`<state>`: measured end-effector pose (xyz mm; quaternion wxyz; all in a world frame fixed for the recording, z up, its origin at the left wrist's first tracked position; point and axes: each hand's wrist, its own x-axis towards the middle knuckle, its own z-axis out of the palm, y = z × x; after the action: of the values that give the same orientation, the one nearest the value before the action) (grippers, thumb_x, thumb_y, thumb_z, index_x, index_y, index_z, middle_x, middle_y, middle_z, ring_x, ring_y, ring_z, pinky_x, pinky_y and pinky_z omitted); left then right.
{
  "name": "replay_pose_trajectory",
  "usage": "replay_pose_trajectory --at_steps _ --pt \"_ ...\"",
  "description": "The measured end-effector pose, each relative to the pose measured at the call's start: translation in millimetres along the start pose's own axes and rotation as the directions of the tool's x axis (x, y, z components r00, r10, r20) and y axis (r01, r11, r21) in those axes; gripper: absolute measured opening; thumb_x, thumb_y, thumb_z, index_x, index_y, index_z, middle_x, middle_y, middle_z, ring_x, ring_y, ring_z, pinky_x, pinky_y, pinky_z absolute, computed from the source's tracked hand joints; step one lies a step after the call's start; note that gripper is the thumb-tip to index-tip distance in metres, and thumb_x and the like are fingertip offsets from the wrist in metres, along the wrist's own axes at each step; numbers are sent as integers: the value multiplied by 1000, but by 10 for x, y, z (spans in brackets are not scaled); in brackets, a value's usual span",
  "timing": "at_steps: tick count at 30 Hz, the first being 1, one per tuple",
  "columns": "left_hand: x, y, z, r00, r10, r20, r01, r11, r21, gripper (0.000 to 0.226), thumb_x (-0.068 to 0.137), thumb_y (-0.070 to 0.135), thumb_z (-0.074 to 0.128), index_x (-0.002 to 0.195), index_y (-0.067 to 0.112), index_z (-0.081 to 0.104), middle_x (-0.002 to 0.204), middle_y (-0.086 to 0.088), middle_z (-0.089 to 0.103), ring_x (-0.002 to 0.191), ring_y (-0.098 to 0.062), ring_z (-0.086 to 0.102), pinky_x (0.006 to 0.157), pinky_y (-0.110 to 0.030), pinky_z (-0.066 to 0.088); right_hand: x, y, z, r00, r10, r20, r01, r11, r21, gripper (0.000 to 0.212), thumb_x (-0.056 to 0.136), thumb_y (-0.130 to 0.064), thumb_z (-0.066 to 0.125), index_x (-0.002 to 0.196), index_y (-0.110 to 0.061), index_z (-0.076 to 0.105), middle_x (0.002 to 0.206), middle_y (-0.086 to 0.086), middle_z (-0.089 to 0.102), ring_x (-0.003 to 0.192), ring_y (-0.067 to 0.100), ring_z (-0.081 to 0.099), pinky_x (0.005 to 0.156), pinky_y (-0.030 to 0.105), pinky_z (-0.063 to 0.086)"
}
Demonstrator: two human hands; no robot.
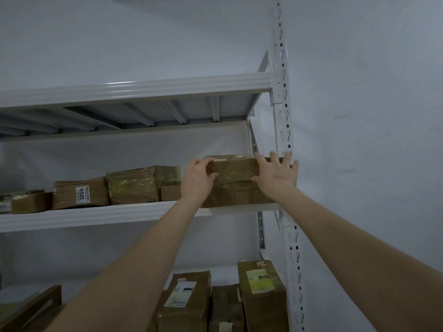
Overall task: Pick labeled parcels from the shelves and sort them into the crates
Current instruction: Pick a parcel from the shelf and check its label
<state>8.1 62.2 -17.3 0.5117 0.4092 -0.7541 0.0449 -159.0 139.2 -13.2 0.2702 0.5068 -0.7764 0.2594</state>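
**Both hands on the top parcel at the shelf's right end**

The top parcel point(233, 170), a flat brown box wrapped in clear tape, lies on a larger lower parcel point(239, 195) at the right end of the middle shelf point(96, 215), and it sits between your two hands. Your left hand point(196, 180) grips its left end: the fingers curl over the top corner and the thumb presses on the front face. Your right hand point(275, 174) lies against its right end with the fingers straight and spread wide, their tips reaching past the top edge, and the thumb along the lower front edge. Both of your forearms reach up from the bottom of the view.

Just right of your right hand stands the white slotted upright point(285, 116) of the rack. To the left along the same shelf sit a small brown box point(170, 192), a tape-wrapped parcel point(131, 188), a parcel labelled 3004 point(80, 194) and a low parcel point(31, 202) near the left edge. The upper shelf point(134, 88) shows its underside above them.

On the level below, under your arms, stand a tall labelled parcel point(187, 300), a darker parcel point(225, 307) and a yellow-labelled parcel point(261, 295) beside the upright
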Motion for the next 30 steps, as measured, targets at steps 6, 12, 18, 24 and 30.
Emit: replay_pose_trajectory --at_steps 6,12,18,24,30 --pt "-8 -3 228 957 255 139 -291 834 470 86 88 48 59 153 25 7 160 -7 8 148 -27 2 117 -51 5 25 -263 206 985 -165 -52 162 985 -58 94 86 -41 65 152 -22 1 160 12 -1 146 40 -5 117 56 5" --pt "-9 -77 393 952 247 180 -304 826 475 103 82 48 67 153 24 -4 160 -10 -11 147 -34 -9 116 -54 3 23 -301 411 984 -175 -32 173 984 -40 104 82 -46 68 152 -24 -6 159 13 -12 146 38 -10 119 52 5" --pt "87 -158 493 931 274 242 -357 821 446 78 95 30 52 153 24 0 160 -8 -14 146 -36 -13 118 -53 6 127 -333 545 990 -141 18 141 990 -24 93 89 -34 63 152 -26 -5 158 14 -16 146 38 -9 119 50 8" --pt "91 -256 615 899 203 389 -355 856 375 63 101 22 38 153 27 2 160 -5 -17 147 -30 -13 120 -48 6 150 -398 766 986 -139 90 137 990 23 75 96 -26 51 152 -29 2 159 12 -14 146 39 -9 117 50 12" --pt "19 -333 611 849 98 519 -269 926 264 56 104 26 28 154 23 3 161 -5 -5 149 -24 1 119 -43 7 157 -402 846 973 -124 193 112 991 71 56 102 -36 34 152 -29 10 160 8 -7 146 38 -7 117 52 9"
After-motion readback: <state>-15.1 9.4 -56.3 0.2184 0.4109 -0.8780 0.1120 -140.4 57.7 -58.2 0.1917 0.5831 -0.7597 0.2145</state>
